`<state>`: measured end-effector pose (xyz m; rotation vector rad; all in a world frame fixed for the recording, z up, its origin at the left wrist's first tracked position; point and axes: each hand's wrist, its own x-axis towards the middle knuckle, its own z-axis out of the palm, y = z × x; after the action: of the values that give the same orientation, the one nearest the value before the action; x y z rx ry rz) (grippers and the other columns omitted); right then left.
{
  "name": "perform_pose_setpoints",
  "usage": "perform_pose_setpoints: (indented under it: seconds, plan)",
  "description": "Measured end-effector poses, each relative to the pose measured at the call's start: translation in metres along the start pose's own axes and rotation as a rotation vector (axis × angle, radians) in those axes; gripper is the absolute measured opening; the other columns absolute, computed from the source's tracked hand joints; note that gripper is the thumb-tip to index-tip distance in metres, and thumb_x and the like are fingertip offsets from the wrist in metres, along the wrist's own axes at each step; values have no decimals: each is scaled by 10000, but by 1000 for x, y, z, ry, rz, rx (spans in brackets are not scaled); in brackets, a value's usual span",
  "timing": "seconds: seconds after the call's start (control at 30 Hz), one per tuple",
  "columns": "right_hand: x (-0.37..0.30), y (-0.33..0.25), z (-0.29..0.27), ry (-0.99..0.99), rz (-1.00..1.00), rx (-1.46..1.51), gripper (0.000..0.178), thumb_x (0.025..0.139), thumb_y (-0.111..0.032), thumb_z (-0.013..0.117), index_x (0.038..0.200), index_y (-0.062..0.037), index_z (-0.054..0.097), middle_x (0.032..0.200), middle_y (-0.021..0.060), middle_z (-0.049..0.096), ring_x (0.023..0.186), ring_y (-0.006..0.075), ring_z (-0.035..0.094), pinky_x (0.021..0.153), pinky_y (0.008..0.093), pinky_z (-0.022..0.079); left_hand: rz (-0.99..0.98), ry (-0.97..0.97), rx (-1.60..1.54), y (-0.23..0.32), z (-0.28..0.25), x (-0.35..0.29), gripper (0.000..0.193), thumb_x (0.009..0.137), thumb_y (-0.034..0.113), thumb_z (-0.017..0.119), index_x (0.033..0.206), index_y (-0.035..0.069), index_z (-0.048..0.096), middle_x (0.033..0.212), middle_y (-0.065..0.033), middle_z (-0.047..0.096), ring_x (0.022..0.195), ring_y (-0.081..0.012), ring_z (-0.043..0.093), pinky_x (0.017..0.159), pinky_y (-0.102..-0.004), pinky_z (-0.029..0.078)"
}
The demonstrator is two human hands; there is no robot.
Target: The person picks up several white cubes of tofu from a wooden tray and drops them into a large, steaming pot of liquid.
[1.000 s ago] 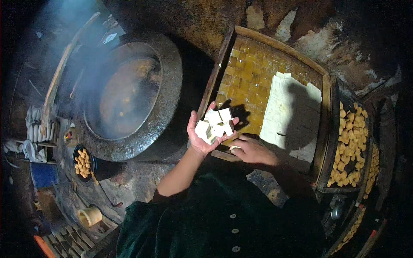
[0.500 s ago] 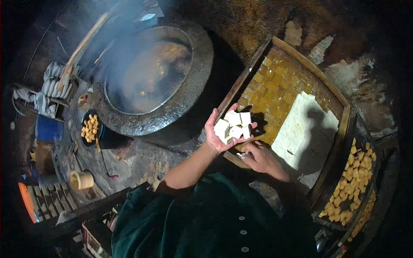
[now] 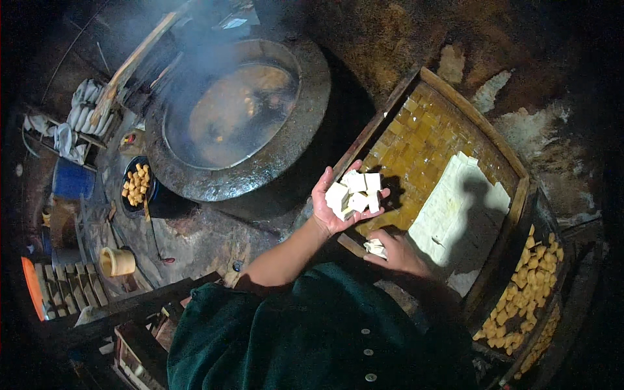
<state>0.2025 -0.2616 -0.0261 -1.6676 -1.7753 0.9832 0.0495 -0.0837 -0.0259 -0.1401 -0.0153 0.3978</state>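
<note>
At center frame, the upturned left hand (image 3: 327, 211), fingers spread, cradles white cubes (image 3: 356, 194), its palm apparently level so the pile won't spill. Just below and right, the right hand (image 3: 402, 253) clamps a white piece (image 3: 375, 248) near the tray (image 3: 404, 144), where a white slab (image 3: 448, 203) lies; haze veils a pot (image 3: 224, 188), upper left.
</note>
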Motion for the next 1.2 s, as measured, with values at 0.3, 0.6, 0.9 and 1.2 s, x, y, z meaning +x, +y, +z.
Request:
perform_pose_setpoints:
  seconds: [0.3, 0.6, 0.9, 1.2]
  plan:
    - [1, -17, 13, 239, 273, 94, 357, 836, -206, 752, 1101, -31, 589, 995, 156, 682, 882, 296, 688, 768, 393, 538, -69, -62, -59, 24, 14, 2, 665, 888, 651, 514, 1421, 255, 479, 1456, -223, 455, 1380, -542, 302, 1051, -735, 303]
    - [71, 22, -5, 1034, 304, 609, 178, 862, -110, 645, 1015, -22, 618, 942, 75, 645, 869, 194, 630, 820, 312, 498, -52, -194, -168, 107, 22, -7, 681, 862, 638, 570, 1431, 279, 459, 1531, -232, 330, 1383, -535, 298, 1042, -741, 307]
    - [139, -15, 30, 1163, 413, 447, 215, 891, -142, 611, 1074, -28, 608, 983, 78, 649, 891, 205, 635, 824, 328, 503, 147, 13, 70, 297, -42, -61, 693, 909, 669, 419, 1446, 231, 431, 1399, -285, 480, 1292, -580, 400, 1001, -729, 371]
    - [151, -41, 54, 1256, 578, 339, 255, 920, -174, 577, 1132, -34, 598, 1023, 80, 654, 913, 216, 641, 829, 343, 508, 175, 334, 483, 512, -142, -91, 536, 947, 494, 509, 1317, 108, 546, 1146, -227, 652, 1020, -452, 646, 748, -593, 579]
